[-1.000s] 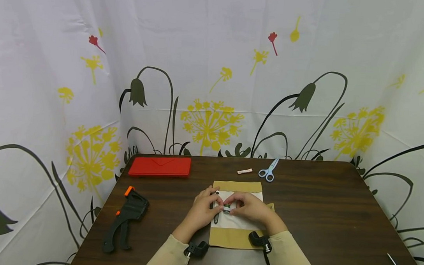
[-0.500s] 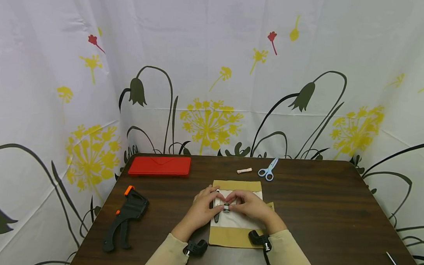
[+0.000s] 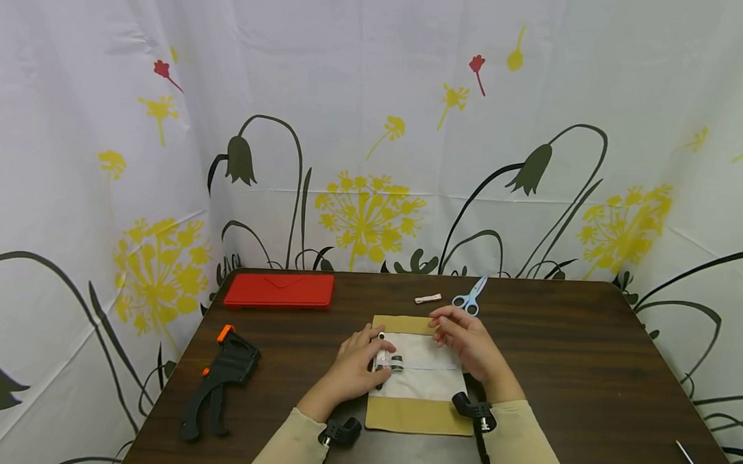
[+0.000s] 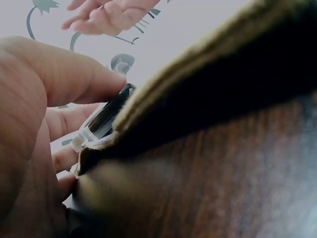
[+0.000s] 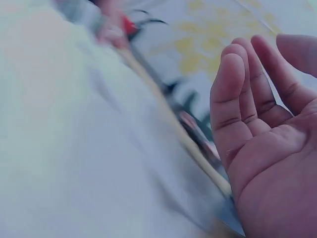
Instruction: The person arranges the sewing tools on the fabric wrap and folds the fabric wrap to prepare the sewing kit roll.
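A cloth case [image 3: 427, 384], pale inside with tan bands at both ends, lies unfolded on the table. My left hand [image 3: 353, 368] rests over its left edge, thumb and index finger apart on either side of a small roll [image 3: 397, 363] with dark green and white on it. Under that hand a slender dark item with a white round end [image 3: 381, 335] is partly hidden. In the left wrist view, the thumb touches a glossy black item [image 4: 110, 115] at the case's edge. My right hand [image 3: 473, 346] hovers over the case's right side, fingers loosely bent and holding nothing.
Blue scissors [image 3: 469, 300] and a small pink strip [image 3: 428, 298] lie beyond the case. A red case [image 3: 278, 290] sits back left, with a black and orange clamp [image 3: 221, 384] nearer. A pen [image 3: 690, 460] lies front right on the brown table [image 3: 563, 375].
My right hand has let go of the small roll and moved away to the upper right. The roll stays on the cloth; the left hand has barely moved.
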The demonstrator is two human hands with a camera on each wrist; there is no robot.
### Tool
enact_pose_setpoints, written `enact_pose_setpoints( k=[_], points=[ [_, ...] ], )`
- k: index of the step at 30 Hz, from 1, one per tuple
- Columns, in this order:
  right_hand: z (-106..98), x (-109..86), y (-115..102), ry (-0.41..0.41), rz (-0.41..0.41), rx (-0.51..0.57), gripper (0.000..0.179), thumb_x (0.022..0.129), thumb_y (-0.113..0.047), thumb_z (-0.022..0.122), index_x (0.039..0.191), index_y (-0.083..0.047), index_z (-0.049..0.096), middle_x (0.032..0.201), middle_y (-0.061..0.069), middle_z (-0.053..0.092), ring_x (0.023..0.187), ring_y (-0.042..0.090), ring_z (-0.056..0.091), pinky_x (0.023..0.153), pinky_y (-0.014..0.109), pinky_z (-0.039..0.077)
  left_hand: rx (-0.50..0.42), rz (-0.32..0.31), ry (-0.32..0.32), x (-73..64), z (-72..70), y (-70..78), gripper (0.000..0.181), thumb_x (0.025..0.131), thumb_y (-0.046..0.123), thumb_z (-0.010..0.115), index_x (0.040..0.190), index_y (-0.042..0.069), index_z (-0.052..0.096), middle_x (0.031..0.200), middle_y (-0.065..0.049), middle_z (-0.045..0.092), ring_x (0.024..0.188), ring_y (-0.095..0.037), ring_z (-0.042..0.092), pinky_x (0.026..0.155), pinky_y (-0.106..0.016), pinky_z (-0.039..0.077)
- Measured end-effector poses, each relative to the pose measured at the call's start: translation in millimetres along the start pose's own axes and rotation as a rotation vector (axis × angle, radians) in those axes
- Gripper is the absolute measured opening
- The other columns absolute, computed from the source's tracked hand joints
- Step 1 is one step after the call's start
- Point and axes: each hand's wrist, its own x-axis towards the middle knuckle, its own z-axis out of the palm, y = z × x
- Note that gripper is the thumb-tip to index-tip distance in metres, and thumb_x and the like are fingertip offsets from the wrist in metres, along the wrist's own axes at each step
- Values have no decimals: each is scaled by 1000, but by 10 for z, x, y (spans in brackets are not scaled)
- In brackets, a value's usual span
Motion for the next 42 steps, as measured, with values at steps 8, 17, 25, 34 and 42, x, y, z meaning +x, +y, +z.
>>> enact_pose_setpoints(
  k=[8, 17, 25, 34, 42],
  points=[
    [-467, -122, -88, 346, 81, -118, 35, 115, -24, 57, 138, 1, 62, 105, 1, 73, 80, 14, 64, 65, 23, 55, 9, -3, -5, 1, 17, -30, 29, 97, 36, 79, 125, 30, 74, 177, -9, 35, 169, -45, 15, 130, -76, 13],
    [-510, -116, -24, 485, 221, -448, 33, 113, -20, 59, 145, -16, 66, 106, 13, 69, 68, 19, 61, 51, 29, 51, 13, -6, 10, 15, 70, -64, 25, 95, 38, 81, 119, 34, 75, 176, -7, 37, 169, -45, 17, 129, -76, 14],
    [-515, -134, 45, 452, 232, -599, 39, 111, -22, 61, 150, -16, 65, 101, 13, 73, 60, 19, 56, 50, 30, 47, 11, 3, 26, 15, 110, -64, 20, 93, 37, 83, 110, 33, 74, 174, -9, 41, 168, -47, 20, 128, -76, 16],
    [-504, -142, 13, 592, 234, -641, 31, 110, -23, 60, 133, -6, 73, 91, 15, 76, 48, 17, 56, 50, 32, 51, 6, -39, 62, 16, 137, -59, 23, 92, 36, 85, 111, 32, 73, 175, -9, 39, 165, -46, 26, 129, -73, 17],
    [-496, -185, -54, 817, 189, -824, 29, 104, -31, 71, 110, -4, 77, 85, 12, 72, 69, 26, 62, 61, 35, 45, -35, -82, 109, 40, 126, -54, 20, 92, 34, 86, 108, 33, 74, 175, -10, 37, 161, -46, 30, 126, -76, 23]
  ],
)
